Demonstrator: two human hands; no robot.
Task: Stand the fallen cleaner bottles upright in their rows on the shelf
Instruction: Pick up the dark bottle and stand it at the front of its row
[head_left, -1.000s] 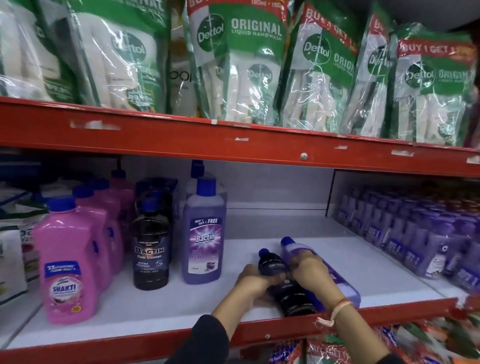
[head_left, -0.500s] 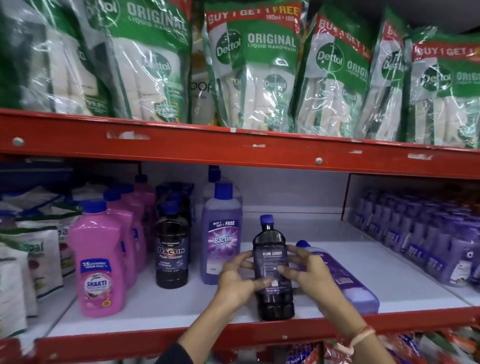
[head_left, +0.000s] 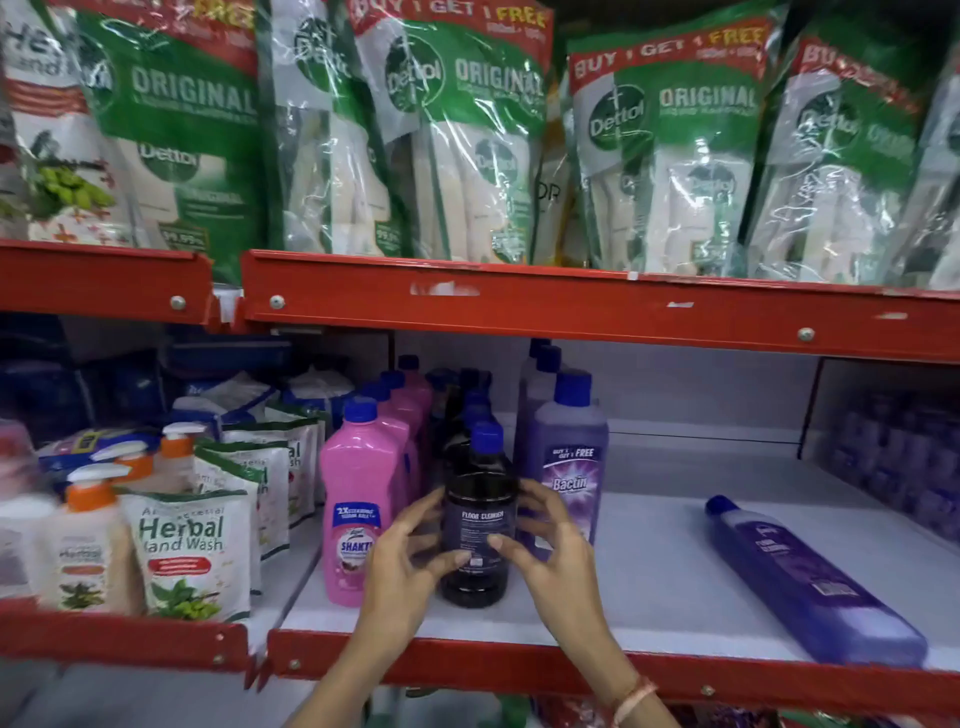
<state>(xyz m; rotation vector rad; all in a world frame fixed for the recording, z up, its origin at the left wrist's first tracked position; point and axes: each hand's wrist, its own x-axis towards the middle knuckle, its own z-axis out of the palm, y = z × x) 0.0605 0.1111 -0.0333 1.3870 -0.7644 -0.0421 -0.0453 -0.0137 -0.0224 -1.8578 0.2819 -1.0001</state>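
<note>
A dark floor cleaner bottle (head_left: 479, 535) with a blue cap stands upright at the front of the dark bottle row, on the white shelf (head_left: 660, 582). My left hand (head_left: 402, 571) and my right hand (head_left: 550, 551) hold it from both sides, fingers over its back label. To its left stands a pink bottle (head_left: 358, 519), to its right an upright purple Bactin bottle (head_left: 569, 467). A second purple bottle (head_left: 810, 582) lies flat on the shelf at the right, cap pointing toward the back.
Herbal hand wash pouches (head_left: 187, 556) and pump bottles (head_left: 85, 545) fill the lower left bay. Small purple bottles (head_left: 893, 462) pack the far right. The red upper shelf beam (head_left: 597, 312) hangs overhead, loaded with green Dettol packs (head_left: 467, 135). A red lip (head_left: 519, 670) edges the shelf front.
The dark bottle was lifted from lying beside the purple one, turned upright, and carried left into the dark row. Both hands went with it; the view shifted left.
</note>
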